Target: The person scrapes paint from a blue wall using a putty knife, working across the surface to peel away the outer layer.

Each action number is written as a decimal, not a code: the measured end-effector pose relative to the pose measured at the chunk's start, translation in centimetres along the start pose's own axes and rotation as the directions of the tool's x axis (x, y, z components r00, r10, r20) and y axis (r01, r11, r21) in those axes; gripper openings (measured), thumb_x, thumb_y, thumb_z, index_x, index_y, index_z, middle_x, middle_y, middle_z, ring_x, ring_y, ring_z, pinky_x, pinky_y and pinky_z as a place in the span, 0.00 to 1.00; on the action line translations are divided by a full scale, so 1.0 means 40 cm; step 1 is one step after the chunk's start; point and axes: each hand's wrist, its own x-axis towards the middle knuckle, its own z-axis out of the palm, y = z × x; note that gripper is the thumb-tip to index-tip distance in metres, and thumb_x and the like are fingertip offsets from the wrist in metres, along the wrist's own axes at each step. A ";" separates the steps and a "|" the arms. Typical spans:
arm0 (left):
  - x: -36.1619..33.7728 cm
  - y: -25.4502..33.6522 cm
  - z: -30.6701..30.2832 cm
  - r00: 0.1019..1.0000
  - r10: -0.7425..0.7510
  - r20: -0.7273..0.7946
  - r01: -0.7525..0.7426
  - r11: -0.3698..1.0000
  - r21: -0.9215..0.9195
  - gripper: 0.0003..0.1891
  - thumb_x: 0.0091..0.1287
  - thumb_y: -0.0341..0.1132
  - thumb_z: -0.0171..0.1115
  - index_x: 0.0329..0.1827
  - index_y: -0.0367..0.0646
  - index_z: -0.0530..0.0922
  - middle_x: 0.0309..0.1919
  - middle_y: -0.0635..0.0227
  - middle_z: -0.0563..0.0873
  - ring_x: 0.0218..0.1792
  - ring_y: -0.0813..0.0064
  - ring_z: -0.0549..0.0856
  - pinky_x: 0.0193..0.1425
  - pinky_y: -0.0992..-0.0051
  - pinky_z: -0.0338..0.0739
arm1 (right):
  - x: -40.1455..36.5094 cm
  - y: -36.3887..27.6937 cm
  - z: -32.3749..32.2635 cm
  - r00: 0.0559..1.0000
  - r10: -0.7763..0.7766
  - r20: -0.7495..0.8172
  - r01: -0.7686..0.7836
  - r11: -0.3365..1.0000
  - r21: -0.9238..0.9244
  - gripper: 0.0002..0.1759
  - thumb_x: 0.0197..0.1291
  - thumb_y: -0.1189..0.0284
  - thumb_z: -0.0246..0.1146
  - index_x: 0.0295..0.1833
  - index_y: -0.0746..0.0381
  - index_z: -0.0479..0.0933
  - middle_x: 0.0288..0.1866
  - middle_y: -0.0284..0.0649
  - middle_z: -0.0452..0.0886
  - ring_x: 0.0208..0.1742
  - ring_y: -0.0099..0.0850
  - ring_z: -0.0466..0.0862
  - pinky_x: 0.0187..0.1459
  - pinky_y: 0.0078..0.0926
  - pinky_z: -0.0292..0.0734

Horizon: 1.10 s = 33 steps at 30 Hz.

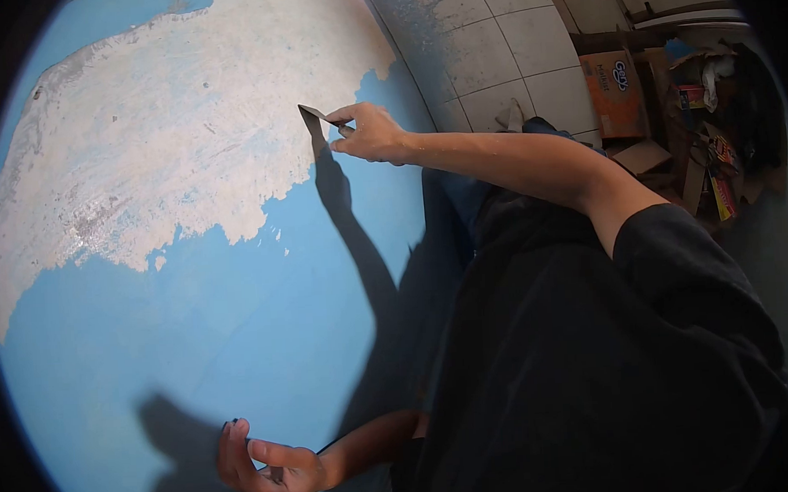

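Background: blue painted wall (pixel 239 323), large scraped whitish patch (pixel 170 141). At patch's edge, right hand (pixel 367 133) pinches flat dark metal scraper blade (pixel 312 116), long axis pointing into patch. Well away from patch, left hand (pixel 272 471) half-curled, holding nothing, farther from blade.

Fisheye warp; hard shadows; perhaps side-lit

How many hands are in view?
2. The right hand grips a scraper at the edge of the bare patch; the left hand is open beside the blue paint, low in view. None hidden.
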 end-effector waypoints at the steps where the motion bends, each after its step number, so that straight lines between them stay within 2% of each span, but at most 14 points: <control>1: -0.001 -0.001 0.001 1.000 0.009 -0.001 -0.009 1.000 -0.018 0.07 0.79 0.25 0.54 0.48 0.32 0.81 0.37 0.59 0.89 0.38 0.62 0.89 0.46 0.67 0.85 | -0.025 -0.034 -0.018 0.996 0.068 0.049 -0.067 0.998 -0.014 0.24 0.65 0.70 0.68 0.66 0.63 0.83 0.41 0.45 0.88 0.29 0.27 0.82 0.30 0.26 0.79; 2: -0.003 -0.004 0.001 1.000 0.022 -0.005 -0.022 0.999 -0.039 0.07 0.79 0.24 0.54 0.48 0.32 0.80 0.37 0.59 0.89 0.38 0.62 0.89 0.47 0.67 0.85 | -0.052 -0.044 -0.028 0.994 0.087 0.061 -0.088 0.996 0.023 0.25 0.63 0.72 0.66 0.67 0.62 0.82 0.36 0.42 0.86 0.27 0.26 0.81 0.27 0.27 0.77; 5: -0.006 -0.017 -0.007 0.999 0.045 0.003 -0.045 0.995 -0.092 0.06 0.78 0.22 0.54 0.51 0.31 0.79 0.38 0.57 0.89 0.39 0.60 0.88 0.48 0.65 0.85 | -0.038 0.021 -0.010 0.993 -0.109 0.034 0.110 0.993 -0.033 0.26 0.62 0.75 0.63 0.67 0.60 0.82 0.31 0.39 0.83 0.26 0.23 0.78 0.25 0.27 0.74; 9: -0.012 -0.031 -0.014 0.998 0.013 0.064 -0.009 0.998 -0.059 0.07 0.77 0.23 0.56 0.45 0.30 0.83 0.37 0.59 0.89 0.39 0.62 0.88 0.48 0.66 0.84 | -0.030 -0.018 -0.072 0.985 0.048 0.164 -0.041 0.998 -0.046 0.26 0.64 0.77 0.60 0.68 0.61 0.82 0.37 0.42 0.85 0.30 0.24 0.79 0.29 0.28 0.77; 10: -0.019 -0.019 -0.006 0.997 -0.067 0.027 0.069 0.996 -0.063 0.10 0.77 0.27 0.55 0.44 0.32 0.85 0.34 0.58 0.89 0.41 0.61 0.88 0.49 0.64 0.84 | -0.024 -0.004 -0.069 0.990 -0.021 0.143 0.028 0.999 -0.045 0.26 0.63 0.78 0.60 0.68 0.62 0.82 0.39 0.42 0.86 0.30 0.25 0.80 0.31 0.28 0.77; 14: -0.018 -0.024 -0.011 0.998 -0.032 0.050 0.033 0.999 -0.032 0.10 0.77 0.26 0.55 0.44 0.31 0.85 0.34 0.58 0.89 0.41 0.61 0.88 0.49 0.64 0.83 | -0.040 0.024 -0.023 0.996 -0.087 0.018 0.086 0.996 0.019 0.27 0.62 0.79 0.60 0.69 0.65 0.79 0.39 0.41 0.83 0.35 0.25 0.81 0.36 0.27 0.78; 18: -0.016 -0.014 -0.008 0.998 -0.060 0.023 0.061 0.996 -0.071 0.10 0.76 0.26 0.55 0.43 0.30 0.85 0.33 0.59 0.89 0.40 0.60 0.88 0.48 0.63 0.83 | -0.113 0.046 -0.029 0.962 0.115 0.246 -0.134 0.989 0.060 0.33 0.63 0.82 0.57 0.77 0.65 0.70 0.42 0.44 0.81 0.40 0.28 0.82 0.39 0.29 0.79; 21: -0.014 -0.018 -0.006 0.998 -0.057 0.016 0.059 0.995 -0.080 0.10 0.76 0.27 0.55 0.43 0.30 0.84 0.32 0.59 0.89 0.39 0.59 0.88 0.45 0.64 0.82 | -0.160 0.014 -0.033 0.942 0.068 0.328 -0.089 0.995 0.052 0.32 0.64 0.81 0.57 0.75 0.68 0.71 0.44 0.46 0.82 0.39 0.30 0.82 0.38 0.29 0.79; 22: -0.013 -0.019 -0.007 0.999 -0.049 0.020 0.050 0.996 -0.068 0.10 0.76 0.28 0.56 0.43 0.30 0.84 0.31 0.59 0.89 0.38 0.59 0.88 0.45 0.64 0.81 | -0.176 -0.010 -0.030 0.958 0.034 0.285 -0.039 0.999 0.012 0.31 0.66 0.80 0.57 0.75 0.71 0.69 0.46 0.48 0.82 0.42 0.33 0.83 0.43 0.31 0.81; 25: -0.010 -0.014 -0.003 0.998 -0.059 0.003 0.059 0.996 -0.063 0.10 0.76 0.29 0.56 0.43 0.31 0.84 0.31 0.59 0.89 0.37 0.59 0.88 0.44 0.64 0.81 | -0.205 -0.074 -0.009 0.957 -0.257 0.137 0.280 0.943 -0.180 0.29 0.68 0.80 0.59 0.74 0.71 0.70 0.52 0.50 0.83 0.45 0.39 0.85 0.51 0.35 0.83; 28: -0.010 -0.014 0.001 0.998 -0.059 -0.004 0.059 0.996 -0.068 0.10 0.75 0.29 0.56 0.43 0.31 0.84 0.31 0.59 0.89 0.37 0.59 0.88 0.45 0.64 0.81 | -0.218 -0.068 0.048 0.899 -0.426 0.101 0.437 0.888 -0.143 0.28 0.68 0.78 0.63 0.73 0.69 0.73 0.56 0.52 0.83 0.48 0.43 0.85 0.56 0.38 0.82; 31: -0.012 -0.022 -0.009 0.999 -0.007 0.040 0.011 0.997 -0.077 0.09 0.74 0.20 0.54 0.45 0.27 0.83 0.36 0.53 0.89 0.39 0.61 0.88 0.43 0.67 0.85 | -0.244 -0.002 0.082 0.845 -0.534 0.042 0.534 0.834 -0.138 0.26 0.68 0.76 0.65 0.71 0.67 0.75 0.59 0.54 0.82 0.48 0.44 0.86 0.52 0.38 0.81; 32: -0.015 -0.024 -0.007 0.999 -0.022 0.028 0.024 0.997 -0.079 0.09 0.75 0.23 0.55 0.45 0.28 0.84 0.35 0.55 0.89 0.38 0.60 0.88 0.44 0.66 0.84 | -0.240 -0.002 0.066 0.862 -0.502 0.070 0.507 0.857 -0.096 0.25 0.69 0.76 0.65 0.71 0.67 0.75 0.59 0.55 0.82 0.50 0.46 0.86 0.51 0.37 0.81; 33: -0.019 -0.025 -0.004 0.999 -0.037 0.018 0.038 0.996 -0.080 0.09 0.76 0.26 0.55 0.45 0.29 0.84 0.33 0.57 0.89 0.38 0.59 0.88 0.45 0.65 0.82 | -0.219 -0.007 0.044 0.847 -0.526 0.082 0.531 0.826 -0.187 0.24 0.71 0.76 0.64 0.71 0.66 0.75 0.54 0.51 0.85 0.47 0.40 0.88 0.48 0.34 0.82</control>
